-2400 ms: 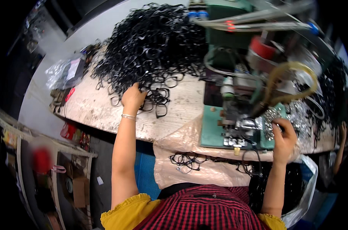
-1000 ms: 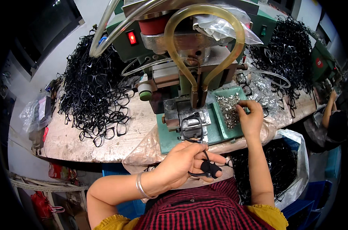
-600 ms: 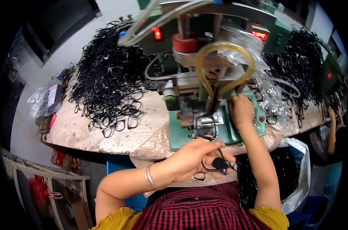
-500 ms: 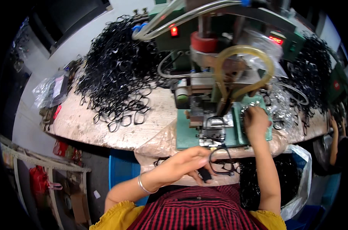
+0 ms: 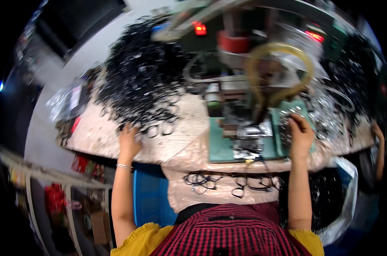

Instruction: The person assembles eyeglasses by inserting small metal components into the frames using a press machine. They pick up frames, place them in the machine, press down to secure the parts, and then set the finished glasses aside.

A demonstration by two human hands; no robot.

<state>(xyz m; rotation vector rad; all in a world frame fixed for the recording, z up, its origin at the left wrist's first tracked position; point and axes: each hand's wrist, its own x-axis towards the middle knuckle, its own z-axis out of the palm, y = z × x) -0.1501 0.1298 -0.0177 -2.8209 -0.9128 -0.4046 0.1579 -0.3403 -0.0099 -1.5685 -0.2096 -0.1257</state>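
Observation:
My left hand (image 5: 129, 141) reaches to the near edge of a large pile of black eyeglass frames (image 5: 142, 68), fingers stretched toward the nearest ones and apart. No frame shows in its grasp. My right hand (image 5: 302, 135) is over a green tray (image 5: 310, 147) of small shiny pieces, thumb and fingertips drawn together; what they pinch is too small to make out. Left of that tray stands a bench press (image 5: 234, 42) with a red collar and a metal fixture (image 5: 249, 143) on a green base. Several eyeglass frames (image 5: 238, 192) lie on the plastic sheet before me.
A yellowish hose loop (image 5: 310, 64) hangs before the press. Below the table are a blue crate (image 5: 148, 192) at left and a white sack (image 5: 351, 179) of dark pieces at right. Another pile of frames (image 5: 351, 72) lies far right, near another person's arm (image 5: 379, 149).
My left hand has let go of an eyeglass frame and moved left to the pile. My right hand stays at the tray, its fingers raised a little. The view has shifted and blurred.

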